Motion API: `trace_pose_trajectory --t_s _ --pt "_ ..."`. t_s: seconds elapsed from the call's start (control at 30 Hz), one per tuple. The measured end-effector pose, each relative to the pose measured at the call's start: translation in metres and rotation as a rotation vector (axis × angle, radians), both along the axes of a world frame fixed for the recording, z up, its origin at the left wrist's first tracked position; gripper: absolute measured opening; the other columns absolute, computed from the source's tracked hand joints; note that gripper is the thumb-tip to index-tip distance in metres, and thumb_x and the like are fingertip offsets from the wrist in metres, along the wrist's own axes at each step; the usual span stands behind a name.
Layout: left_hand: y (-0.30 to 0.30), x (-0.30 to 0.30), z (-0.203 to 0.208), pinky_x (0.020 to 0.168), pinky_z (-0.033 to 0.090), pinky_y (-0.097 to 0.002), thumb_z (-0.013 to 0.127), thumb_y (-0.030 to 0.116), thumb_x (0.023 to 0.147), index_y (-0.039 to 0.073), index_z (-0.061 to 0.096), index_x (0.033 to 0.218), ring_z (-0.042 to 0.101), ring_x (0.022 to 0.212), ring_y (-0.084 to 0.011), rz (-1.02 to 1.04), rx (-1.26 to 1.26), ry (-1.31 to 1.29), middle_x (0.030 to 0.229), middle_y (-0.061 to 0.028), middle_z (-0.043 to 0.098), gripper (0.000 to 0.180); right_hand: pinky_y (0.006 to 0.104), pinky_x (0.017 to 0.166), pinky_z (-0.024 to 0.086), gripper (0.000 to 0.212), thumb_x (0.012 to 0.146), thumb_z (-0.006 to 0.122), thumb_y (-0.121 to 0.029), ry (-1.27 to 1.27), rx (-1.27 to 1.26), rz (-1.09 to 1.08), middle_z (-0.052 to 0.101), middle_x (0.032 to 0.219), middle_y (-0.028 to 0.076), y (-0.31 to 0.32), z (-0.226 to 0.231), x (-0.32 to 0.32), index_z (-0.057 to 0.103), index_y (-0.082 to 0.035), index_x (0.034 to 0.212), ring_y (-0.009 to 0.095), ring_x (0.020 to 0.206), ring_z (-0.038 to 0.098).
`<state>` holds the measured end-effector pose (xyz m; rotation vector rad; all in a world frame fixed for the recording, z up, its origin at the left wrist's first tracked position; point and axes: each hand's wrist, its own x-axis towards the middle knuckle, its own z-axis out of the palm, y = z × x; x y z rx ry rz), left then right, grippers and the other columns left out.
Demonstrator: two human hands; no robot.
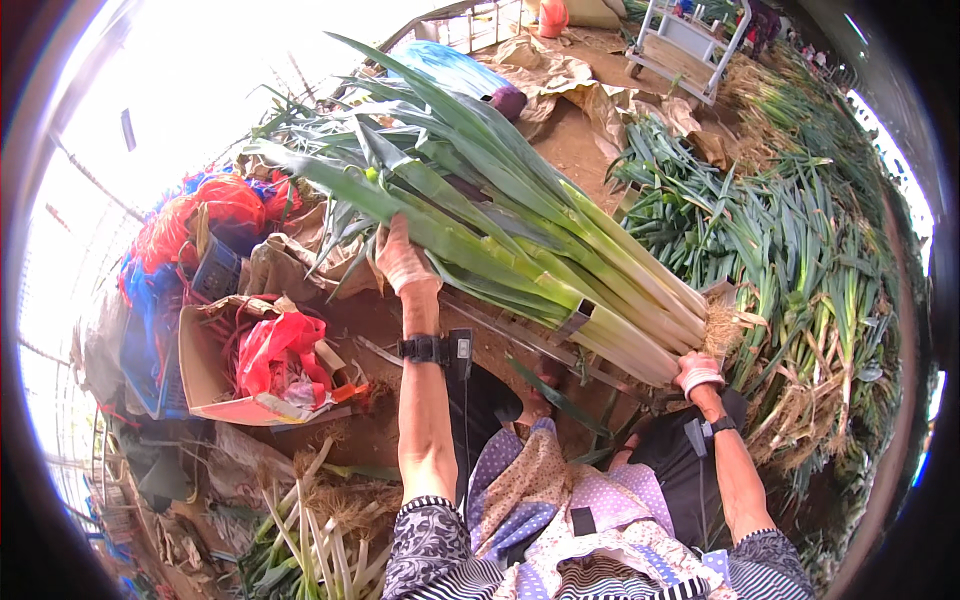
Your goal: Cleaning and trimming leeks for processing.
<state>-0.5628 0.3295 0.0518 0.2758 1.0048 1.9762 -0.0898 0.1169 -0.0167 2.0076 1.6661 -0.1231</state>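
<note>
- Nearest, at the lower edge: patchwork apron (pixel 520 470) over dark trousers, spread across the lap.
- Low on the left, by the knee: loose leeks (pixel 310 540) with pale stems and shaggy roots, well apart from both hands.
- At the root end: right hand (pixel 700 373), fingers curled around the butts of the nearest stems, holding the leek bundle (pixel 540 250) there (black band (pixel 715 427) around the wrist).
- At the leafy end: left hand (pixel 403 258), touching the near side of the bundle, fingertips partly lost among leaves; cannot tell how far closed.
- Between the hands: that same bundle, aslant over a low metal stand (pixel 577 318), green tips to the upper left, roots to the lower right, hiding most of the stand (just short uprights showing).
- Left of the left forearm: open cardboard box (pixel 235 408), crowding that side, with red plastic (pixel 280 350) heaped inside.
- Behind the box: blue crate (pixel 215 270) and a tangle of red netting (pixel 225 205), near the leaves.
- Past the roots: big leek pile (pixel 790 260), filling the right side.
- Farther: blue plastic wrap (pixel 450 65), partly screened by leaves, beside crumpled brown paper (pixel 560 75).
- Farthest: pale hand cart (pixel 668 58) and, to its left, a small orange-red container (pixel 553 17).
</note>
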Motion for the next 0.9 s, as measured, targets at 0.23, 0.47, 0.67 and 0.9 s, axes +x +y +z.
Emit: trace_pose_trajectory --t_s 0.23,0.47,0.67,0.9 --pt "0.038 -0.024 -0.002 0.074 0.045 -0.0367 0.072 0.029 0.078 -0.005 0.062 0.104 0.055 0.08 -0.0235 -0.03 -0.463 0.45 0.096 -0.0111 0.065 0.044 0.0396 0.08 0.051 0.028 0.068 0.067 -0.025 0.01 0.003 0.054 0.065 0.102 0.013 0.002 0.002 -0.01 0.07 -0.008 0.09 0.03 0.095 0.062" --pt "0.035 0.002 0.018 0.076 0.046 -0.0372 0.064 0.032 0.082 0.002 0.059 0.111 0.059 0.088 -0.0262 -0.261 -0.719 0.677 0.103 -0.0145 0.063 0.042 0.0419 0.077 0.05 0.019 0.071 0.062 -0.019 -0.014 0.093 0.025 0.065 0.095 0.012 -0.016 0.005 -0.001 0.07 -0.011 0.087 0.03 0.093 0.062" --pt "0.011 -0.063 -0.032 0.084 0.046 -0.0404 0.043 0.05 0.091 -0.002 0.06 0.108 0.06 0.096 -0.0358 -0.36 -0.391 1.407 0.1 -0.0216 0.064 0.057 0.0417 0.066 0.053 0.018 0.069 0.057 -0.011 0.15 0.261 0.168 0.067 0.082 0.018 -0.004 -0.024 -0.011 0.069 -0.003 0.08 0.033 0.079 0.066" --pt "-0.026 0.075 0.049 0.093 0.04 -0.0404 0.066 0.054 0.074 0.013 0.06 0.115 0.053 0.108 -0.0289 0.009 -0.099 2.089 0.113 -0.0111 0.06 0.058 0.0446 0.056 0.052 0.012 0.07 0.061 -0.005 -0.076 0.179 0.009 0.066 0.077 0.02 0.0 -0.041 0.018 0.067 0.0 0.08 0.032 0.074 0.066"
